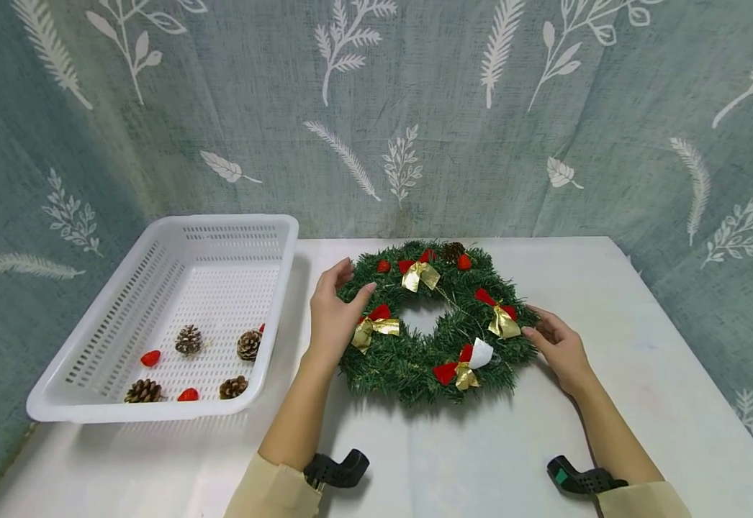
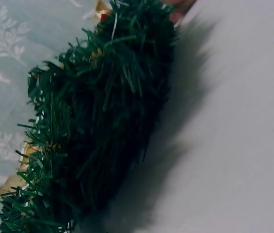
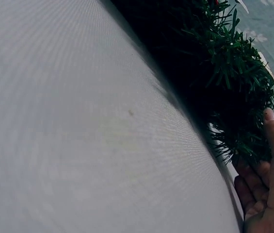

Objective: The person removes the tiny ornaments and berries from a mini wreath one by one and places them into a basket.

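A green Christmas wreath (image 1: 409, 367) lies on the white table, decorated with red-and-gold bows, red pieces and a pinecone near its far side. One bow at the near right has a white piece (image 1: 481, 354) beside it. My left hand (image 1: 336, 313) is at the wreath's left edge, thumb and fingers spread apart; whether it touches the greenery is hard to tell. On the right edge, my right hand (image 1: 561, 352) holds the wreath, thumb on top. In the right wrist view, that hand's fingers (image 3: 250, 187) curl below the greenery (image 3: 243, 141).
A white perforated basket (image 1: 176, 413) stands on the left, holding several pinecones (image 1: 188, 339) and red pieces (image 1: 150, 358). Behind the table (image 1: 610, 288) hangs a grey-green cloth (image 1: 448, 187) with white leaf prints.
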Tool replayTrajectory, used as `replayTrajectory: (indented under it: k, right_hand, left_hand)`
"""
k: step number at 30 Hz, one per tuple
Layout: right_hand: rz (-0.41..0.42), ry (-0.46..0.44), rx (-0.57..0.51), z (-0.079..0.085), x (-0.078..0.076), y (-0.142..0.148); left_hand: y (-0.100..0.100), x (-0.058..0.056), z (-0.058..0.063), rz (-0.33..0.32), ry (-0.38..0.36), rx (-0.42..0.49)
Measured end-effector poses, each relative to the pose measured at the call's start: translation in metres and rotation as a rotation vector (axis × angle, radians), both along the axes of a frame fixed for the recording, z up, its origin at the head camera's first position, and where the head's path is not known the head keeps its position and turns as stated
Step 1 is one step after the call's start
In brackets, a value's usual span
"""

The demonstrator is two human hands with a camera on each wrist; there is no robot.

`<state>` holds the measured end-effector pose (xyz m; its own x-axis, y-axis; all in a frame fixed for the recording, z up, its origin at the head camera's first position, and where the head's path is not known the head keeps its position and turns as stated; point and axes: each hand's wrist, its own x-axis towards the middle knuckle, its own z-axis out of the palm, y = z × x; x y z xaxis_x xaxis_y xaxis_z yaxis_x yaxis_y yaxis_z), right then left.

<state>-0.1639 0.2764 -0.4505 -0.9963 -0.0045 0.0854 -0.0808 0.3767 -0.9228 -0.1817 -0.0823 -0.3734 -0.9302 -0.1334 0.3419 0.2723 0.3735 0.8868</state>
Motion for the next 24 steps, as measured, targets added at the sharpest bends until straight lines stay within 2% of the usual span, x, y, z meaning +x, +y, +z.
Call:
replayTrajectory:
  k: [7,16,24]
  right_hand:
    - [0.005,0.006,-0.008,-0.002,-0.001,0.001]
    - [0.003,-0.003,-0.001,-0.002,0.002,0.002]
    - [0.004,-0.019,0.003,0.0,0.001,-0.001]
  left_hand:
    - [0.005,-0.02,-0.003,-0.069,-0.166,-0.088]
    - [0.018,-0.047,0.0,-0.105,-0.244,-0.142]
    - [0.017,-0.067,0.004,-0.143,-0.307,-0.219]
